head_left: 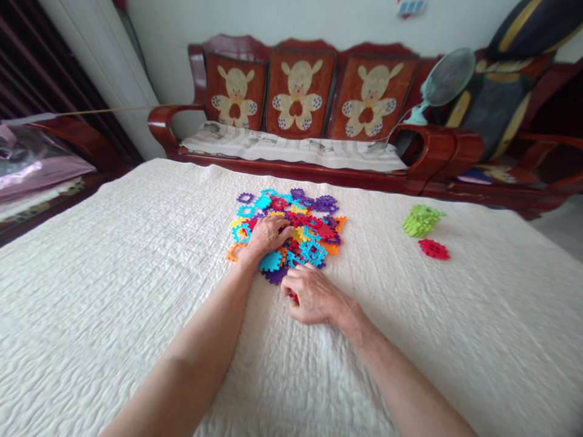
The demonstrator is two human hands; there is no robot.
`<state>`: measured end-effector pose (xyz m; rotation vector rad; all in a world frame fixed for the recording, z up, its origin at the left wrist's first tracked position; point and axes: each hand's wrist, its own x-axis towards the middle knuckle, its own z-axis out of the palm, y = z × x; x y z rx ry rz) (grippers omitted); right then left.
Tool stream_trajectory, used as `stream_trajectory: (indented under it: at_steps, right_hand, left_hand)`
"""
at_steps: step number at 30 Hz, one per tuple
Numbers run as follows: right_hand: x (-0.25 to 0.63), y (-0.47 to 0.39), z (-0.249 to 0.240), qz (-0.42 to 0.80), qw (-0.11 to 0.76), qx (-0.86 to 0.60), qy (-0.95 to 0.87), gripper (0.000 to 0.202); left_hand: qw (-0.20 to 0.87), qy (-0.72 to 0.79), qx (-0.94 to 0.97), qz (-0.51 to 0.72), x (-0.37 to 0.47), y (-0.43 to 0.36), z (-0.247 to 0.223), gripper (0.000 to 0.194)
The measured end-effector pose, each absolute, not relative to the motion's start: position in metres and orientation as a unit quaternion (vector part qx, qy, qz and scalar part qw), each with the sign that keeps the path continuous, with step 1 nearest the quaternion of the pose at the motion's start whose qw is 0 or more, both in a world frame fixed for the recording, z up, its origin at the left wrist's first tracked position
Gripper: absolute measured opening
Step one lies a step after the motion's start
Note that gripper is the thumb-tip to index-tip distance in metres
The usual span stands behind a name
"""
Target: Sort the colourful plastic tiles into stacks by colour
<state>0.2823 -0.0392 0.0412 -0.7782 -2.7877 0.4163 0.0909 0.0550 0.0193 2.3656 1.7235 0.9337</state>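
A heap of toothed plastic building pieces in blue, purple, red, yellow and orange lies on the cream quilted cover. My left hand (272, 233) rests on the heap's left part, thumb apart from the fingers; its fingertips touch pieces there. At the heap's near edge, my right hand (310, 294) is curled closed around a red piece (294, 297), of which only a bit shows. Beside it lie a blue piece (313, 252) and a purple piece (274, 277). To the right, apart from the heap, stand a stack of green pieces (419, 221) and one red toothed piece (433, 249).
The quilted cover (136, 261) spreads over the whole surface. Behind its far edge is a wooden sofa (300, 167) with bear-patterned cushions (298, 91). A small fan (449, 79) stands near the sofa's right armrest.
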Motion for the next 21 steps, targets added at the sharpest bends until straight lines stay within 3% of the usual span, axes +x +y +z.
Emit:
stream_trajectory:
  at_steps: [5, 9, 12, 16, 21]
  right_hand:
    - [0.292, -0.027, 0.046, 0.212, 0.171, -0.265, -0.925, 0.017]
    - [0.314, -0.014, 0.048, 0.309, 0.326, -0.318, -0.835, 0.008]
    - [0.332, -0.011, 0.037, 0.267, 0.423, -0.427, -0.753, 0.015]
    - [0.339, -0.016, 0.01, 0.195, 0.44, -0.53, -0.698, 0.017]
    - [0.336, -0.02, -0.006, 0.145, 0.4, -0.511, -0.747, 0.025]
  left_hand:
    - [0.049, 0.549, 0.774, 0.311, 0.09, 0.058, 0.018, 0.034]
    - [0.068, 0.548, 0.769, 0.321, 0.09, 0.057, 0.025, 0.034]
    - [0.073, 0.543, 0.774, 0.319, 0.095, 0.047, 0.031, 0.037]
    - [0.074, 0.522, 0.81, 0.257, 0.108, 0.019, 0.032, 0.048]
    - [0.047, 0.534, 0.819, 0.204, 0.116, -0.008, 0.021, 0.07]
